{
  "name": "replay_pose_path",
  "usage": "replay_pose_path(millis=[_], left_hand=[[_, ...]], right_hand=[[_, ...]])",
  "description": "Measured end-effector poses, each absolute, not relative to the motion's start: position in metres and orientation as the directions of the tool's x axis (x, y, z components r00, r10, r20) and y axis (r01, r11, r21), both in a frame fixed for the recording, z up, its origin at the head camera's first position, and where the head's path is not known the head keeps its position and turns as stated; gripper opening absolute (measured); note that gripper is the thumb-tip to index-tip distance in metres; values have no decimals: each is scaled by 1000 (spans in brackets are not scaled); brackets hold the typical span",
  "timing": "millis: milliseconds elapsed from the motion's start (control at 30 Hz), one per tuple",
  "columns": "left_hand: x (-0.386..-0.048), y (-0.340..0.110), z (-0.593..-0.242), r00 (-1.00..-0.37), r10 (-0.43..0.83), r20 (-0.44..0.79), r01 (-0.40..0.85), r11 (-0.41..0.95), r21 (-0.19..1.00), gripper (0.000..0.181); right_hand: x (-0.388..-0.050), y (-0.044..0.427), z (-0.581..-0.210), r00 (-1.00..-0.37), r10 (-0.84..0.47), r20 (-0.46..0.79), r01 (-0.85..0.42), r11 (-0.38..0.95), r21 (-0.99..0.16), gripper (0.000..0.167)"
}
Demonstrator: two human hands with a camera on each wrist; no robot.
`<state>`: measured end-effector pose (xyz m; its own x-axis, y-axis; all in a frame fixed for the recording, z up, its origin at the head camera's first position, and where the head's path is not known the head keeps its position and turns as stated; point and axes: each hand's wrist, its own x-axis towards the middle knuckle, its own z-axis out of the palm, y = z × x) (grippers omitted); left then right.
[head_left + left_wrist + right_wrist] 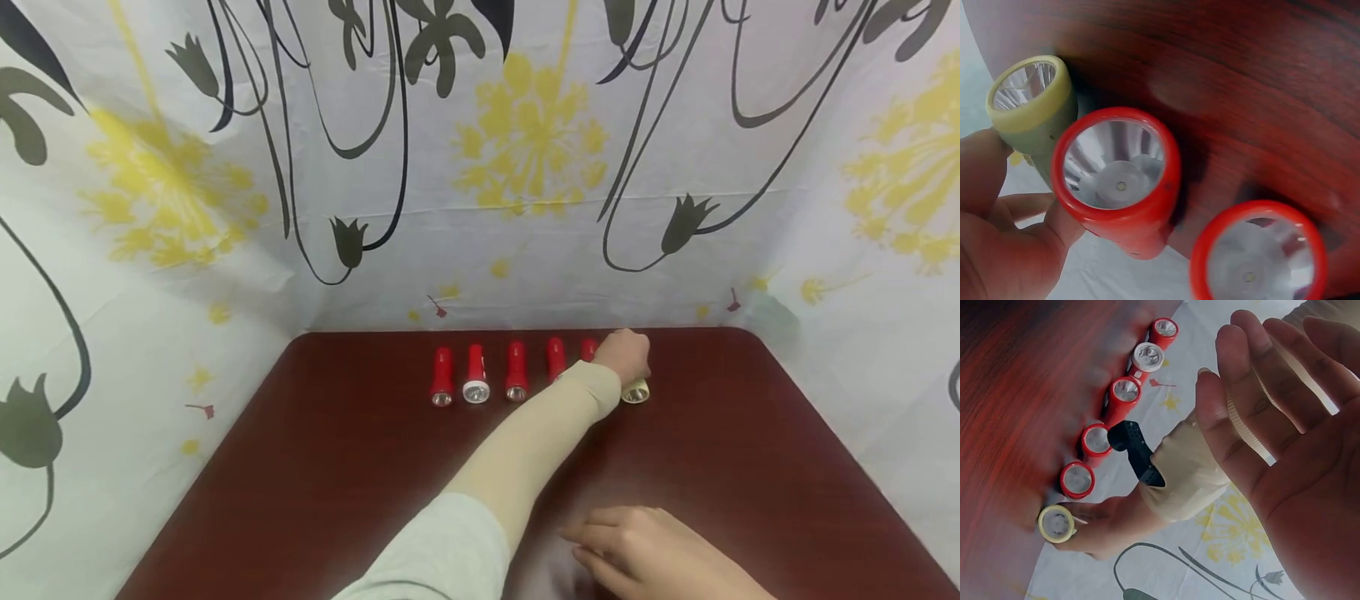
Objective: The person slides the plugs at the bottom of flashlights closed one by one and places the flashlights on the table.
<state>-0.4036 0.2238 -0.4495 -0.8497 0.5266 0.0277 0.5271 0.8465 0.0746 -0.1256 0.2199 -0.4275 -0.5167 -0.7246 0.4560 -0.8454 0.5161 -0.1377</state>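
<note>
My left hand (625,354) reaches to the right end of a row of flashlights and grips a pale yellow flashlight (636,392) by its body. In the left wrist view, thumb and fingers lie about the yellow flashlight (1032,115), its lens facing outward. Beside that hand is a red flashlight (1116,178), with another red flashlight (1259,253) farther along. My right hand (660,550) is low over the near part of the table, holding nothing; in the right wrist view its fingers (1235,356) are extended and slightly bent.
Farther left in the row are a red flashlight (442,375), a red flashlight with a white head (476,387) and more red ones, partly covered by my left sleeve (555,425). The dark red table (360,492) meets a patterned cloth (420,275) at its far edge.
</note>
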Motion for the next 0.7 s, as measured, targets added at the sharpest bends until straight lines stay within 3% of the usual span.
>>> replay_pose_path(millis=[200,500,700], left_hand=[[-400,226,-448,-843,536,37,537,843,40,19],[-399,226,-440,-867,498,21,498,867,20,20],[-389,211,-416,-831,555,49,556,830,35,22]], right_hand=[[-123,219,-429,-572,-729,376,-820,523,-233,19],[-123,217,-424,-595,-728,341,-803,548,-232,19],[-127,219,-417,-656,-702,277,-754,604,-257,23]])
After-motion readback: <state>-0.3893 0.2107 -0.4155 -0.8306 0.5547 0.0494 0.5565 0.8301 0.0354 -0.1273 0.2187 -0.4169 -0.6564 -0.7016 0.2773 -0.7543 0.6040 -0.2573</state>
